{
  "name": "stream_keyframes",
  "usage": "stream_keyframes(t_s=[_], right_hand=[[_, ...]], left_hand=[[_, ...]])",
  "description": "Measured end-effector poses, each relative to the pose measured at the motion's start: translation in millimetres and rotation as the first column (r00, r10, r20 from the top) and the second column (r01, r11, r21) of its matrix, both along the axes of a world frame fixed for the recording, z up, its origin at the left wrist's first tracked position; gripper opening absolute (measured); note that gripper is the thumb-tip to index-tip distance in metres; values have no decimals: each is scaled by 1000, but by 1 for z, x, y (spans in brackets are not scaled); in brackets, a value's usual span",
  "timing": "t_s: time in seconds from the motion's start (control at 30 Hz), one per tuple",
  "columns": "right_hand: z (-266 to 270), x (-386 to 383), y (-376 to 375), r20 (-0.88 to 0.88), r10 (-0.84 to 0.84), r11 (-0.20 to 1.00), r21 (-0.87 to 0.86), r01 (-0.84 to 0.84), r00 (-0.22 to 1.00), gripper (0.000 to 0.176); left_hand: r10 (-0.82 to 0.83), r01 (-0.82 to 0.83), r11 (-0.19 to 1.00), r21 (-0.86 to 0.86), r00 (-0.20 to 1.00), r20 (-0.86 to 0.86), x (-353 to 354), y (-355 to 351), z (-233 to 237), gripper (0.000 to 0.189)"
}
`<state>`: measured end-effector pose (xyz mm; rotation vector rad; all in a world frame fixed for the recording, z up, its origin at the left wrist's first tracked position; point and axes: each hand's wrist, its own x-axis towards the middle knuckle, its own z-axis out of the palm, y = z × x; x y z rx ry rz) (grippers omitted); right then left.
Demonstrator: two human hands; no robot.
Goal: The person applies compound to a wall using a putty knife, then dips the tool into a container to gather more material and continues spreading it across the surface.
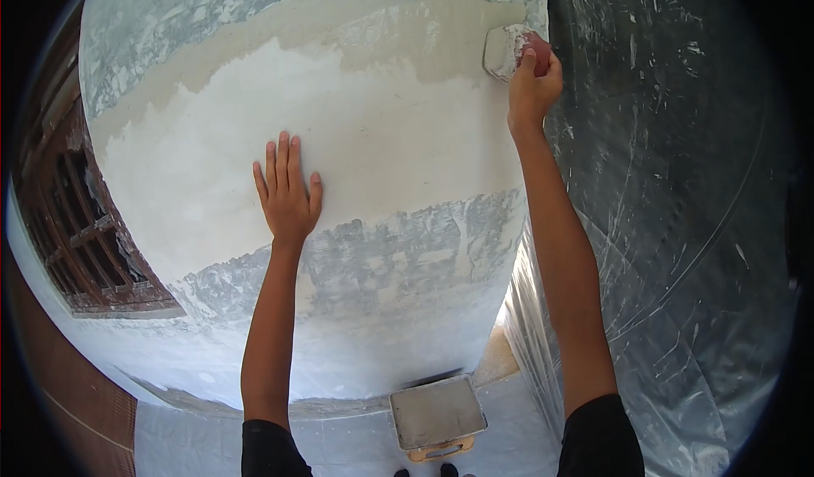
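- Wall (pixel 356 138): broad band of flat off-white plaster across the middle. Above it is a beige-tan strip with a ragged lower edge. The top and bottom are mottled grey-green, streaked with white.
- Trowel (pixel 511 51): blade smeared grey-white, handle dull red.
- Plastic sheet (pixel 678 180), at the right: translucent grey, flecked and scored with white splashes.
- Tray (pixel 437 413) on the floor: grey inside, pale rim, tan-orange handle.
- Window grille (pixel 85 231), at the left: dark reddish-brown lattice.
- Sleeves (pixel 270 450): plain black.
- Floor (pixel 348 447): pale bluish white with faint grid lines.
- Strip (pixel 85 409) at the lower left: brick red.
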<state>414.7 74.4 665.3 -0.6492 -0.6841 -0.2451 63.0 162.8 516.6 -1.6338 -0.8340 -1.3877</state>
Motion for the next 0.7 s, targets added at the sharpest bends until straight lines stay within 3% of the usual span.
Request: stream_keyframes(t_s=[0.03, 0.1, 0.17, 0.23, 0.27, 0.33, 0.37, 0.43, 0.47, 0.5, 0.6, 0.7], right_hand=[[-1, -2, 0, 0, 2, 1000, -1, -2, 1000, 34], [-6, -11, 3, 202, 107, 992, 40, -117, 974, 34], [-11, -18, 6, 382, 15, 998, -55, 7, 924, 33], [-6, -10, 11, 196, -41, 998, -41, 50, 980, 34], [-5, -4, 12, 196, -38, 998, -42, 47, 980, 34], [1, 0, 9, 2, 81, 994, 67, -81, 997, 35], [0, -1, 10, 4, 84, 994, 68, -84, 996, 35], [-6, -15, 6, 254, 71, 997, 17, -78, 964, 33], [-10, -23, 0, 277, 84, 996, -60, -70, 957, 34], [-10, -19, 2, 277, 85, 996, -60, -71, 957, 34], [-6, -10, 5, 59, 47, 998, 32, -49, 997, 36], [-14, -16, 3, 211, 6, 1000, 19, -10, 978, 34]], left_hand=[[-6, 6, 1000, -10, 1000, -10, 0, 0, 0, 61], [2, -2, 1000, -4, 1000, 4, 0, 0, -1, 60], [9, -9, 1000, 2, 1000, 19, 2, 0, -1, 59], [16, -16, 1000, -13, 1000, 25, 2, -1, -2, 59], [19, -19, 1000, -13, 1000, 24, 2, -2, -3, 59], [15, -15, 1000, 2, 999, 33, 3, 0, -3, 58], [17, -17, 1000, 4, 999, 36, 3, 0, -3, 58], [20, -20, 1000, 5, 999, 40, 3, 0, -4, 58], [20, -20, 1000, 6, 999, 41, 3, 0, -4, 58], [23, -23, 1000, -7, 999, 42, 3, -1, -3, 58], [24, -24, 1000, -9, 999, 38, 3, 0, -4, 59], [23, -23, 1000, 0, 999, 36, 1, 0, -3, 59]])
